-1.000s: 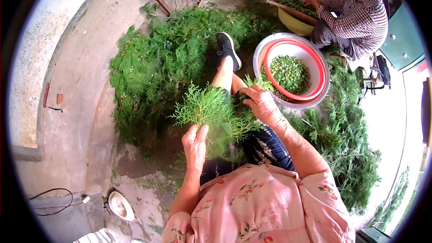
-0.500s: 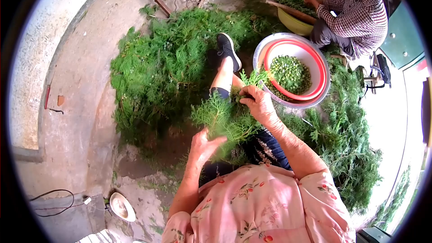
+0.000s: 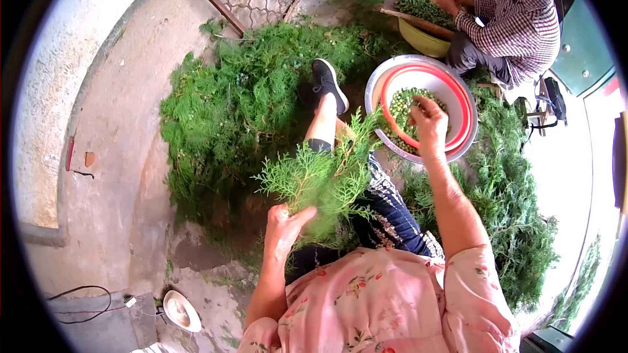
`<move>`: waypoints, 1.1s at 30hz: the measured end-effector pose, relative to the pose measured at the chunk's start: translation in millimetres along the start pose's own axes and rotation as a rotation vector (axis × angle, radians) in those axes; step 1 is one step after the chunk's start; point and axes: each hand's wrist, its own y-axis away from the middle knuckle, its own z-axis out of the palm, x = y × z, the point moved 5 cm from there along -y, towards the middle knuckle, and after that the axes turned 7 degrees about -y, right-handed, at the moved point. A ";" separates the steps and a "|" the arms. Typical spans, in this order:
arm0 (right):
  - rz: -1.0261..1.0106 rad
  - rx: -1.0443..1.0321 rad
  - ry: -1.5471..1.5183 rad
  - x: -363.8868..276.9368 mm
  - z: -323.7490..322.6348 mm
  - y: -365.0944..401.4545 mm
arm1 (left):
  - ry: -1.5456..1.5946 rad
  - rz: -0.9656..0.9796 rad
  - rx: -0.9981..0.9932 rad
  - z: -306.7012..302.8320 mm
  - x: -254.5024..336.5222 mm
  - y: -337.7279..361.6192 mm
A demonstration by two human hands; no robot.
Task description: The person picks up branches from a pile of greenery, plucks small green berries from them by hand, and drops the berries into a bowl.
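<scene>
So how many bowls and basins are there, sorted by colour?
Silver basin: 1
Red basin: 1
Yellow-green bowl: 1
White dish: 1
Total: 4

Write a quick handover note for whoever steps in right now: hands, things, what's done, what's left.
Left hand grips a green sprig by its stem.
Right hand hovers above the red basin, fingers bunched; grip unclear.
Done: small green bits lie in the basin.
Left: the sprig in hand, plus branch piles on the ground either side.
</scene>
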 end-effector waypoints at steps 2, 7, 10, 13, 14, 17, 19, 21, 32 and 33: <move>-0.309 0.076 0.381 11.3 -27.7 -28.7 | -0.005 0.003 -0.001 -2.3 -4.8 -0.8; -0.317 -0.067 0.555 -10.8 -26.4 -27.3 | -0.206 0.045 0.018 -3.1 4.9 -2.1; -0.588 -0.458 0.766 -64.1 47.8 36.0 | -0.218 0.083 0.017 2.4 9.8 -1.5; -0.914 -0.700 0.705 -69.6 97.2 78.4 | -0.381 0.109 0.023 2.7 17.9 0.1; -0.939 -0.697 0.755 -67.9 103.2 92.3 | -0.466 0.113 0.025 2.2 18.8 0.7; -0.554 -1.019 0.992 -48.9 110.1 92.6 | -0.390 0.133 0.046 1.4 19.4 3.8; -0.534 -1.074 0.905 -46.5 107.5 89.8 | -0.415 0.109 0.038 -0.5 22.5 6.9; -0.402 -0.956 0.597 -47.8 104.5 83.7 | -0.451 0.080 0.007 -0.3 24.9 8.3; 0.227 -0.189 -0.463 -35.8 60.5 32.6 | 0.202 0.011 0.048 -13.4 12.8 12.9; 0.299 -0.222 -0.531 -34.8 60.4 34.8 | 0.227 0.008 0.033 -14.1 14.3 13.0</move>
